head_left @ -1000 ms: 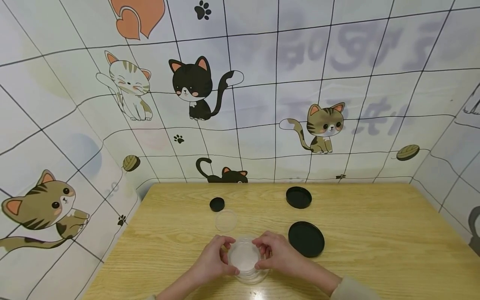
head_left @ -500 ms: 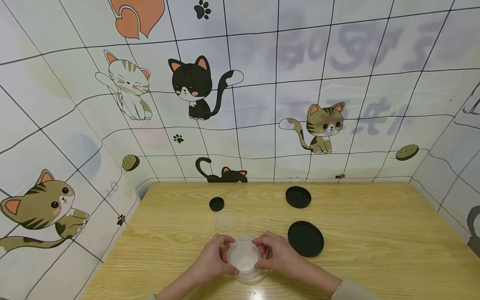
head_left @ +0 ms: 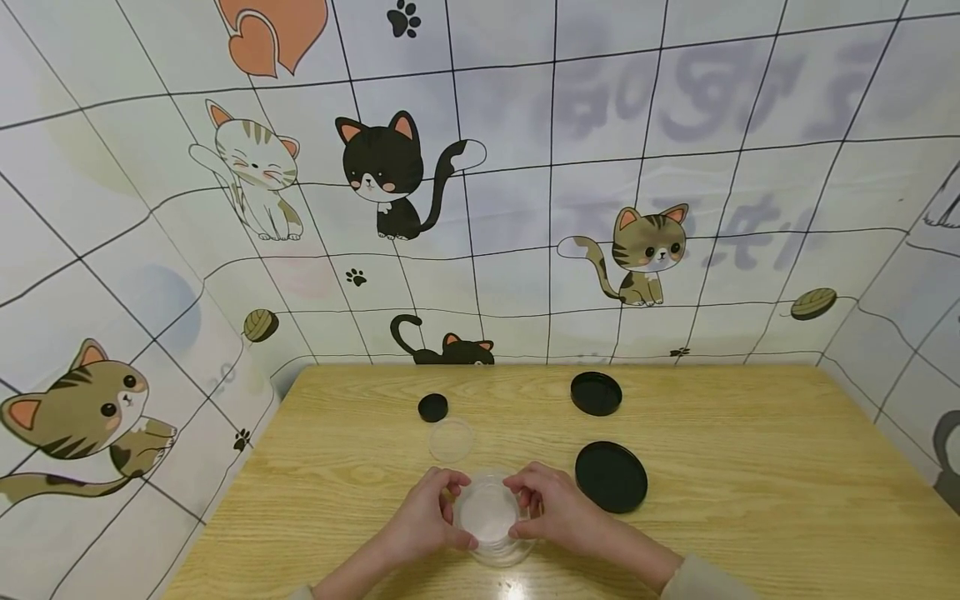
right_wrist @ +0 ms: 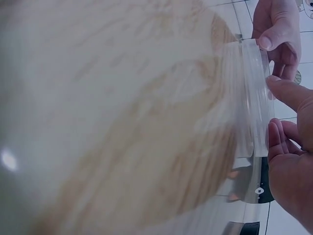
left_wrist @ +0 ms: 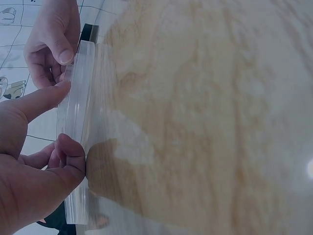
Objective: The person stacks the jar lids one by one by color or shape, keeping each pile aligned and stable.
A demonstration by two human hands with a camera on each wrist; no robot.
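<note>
In the head view, a clear round dish (head_left: 487, 510) sits over a wider clear round dish (head_left: 513, 556) near the table's front. My left hand (head_left: 423, 518) grips the upper dish at its left rim, thumb in front and fingers curled behind. On the opposite side, my right hand (head_left: 557, 510) holds the same rim between thumb and fingers. Both wrist views show the clear stack (left_wrist: 80, 105) edge-on, low over the wood, with fingertips along its side. Whether the upper dish is fully seated in the lower one, I cannot tell.
Behind the stack lie a thin clear disc (head_left: 452, 441) and a small black lid (head_left: 432, 407). To the right are a medium black lid (head_left: 596, 394) and a large black lid (head_left: 611, 477). A cat-patterned cloth wall (head_left: 517, 208) borders the wooden table (head_left: 750, 467).
</note>
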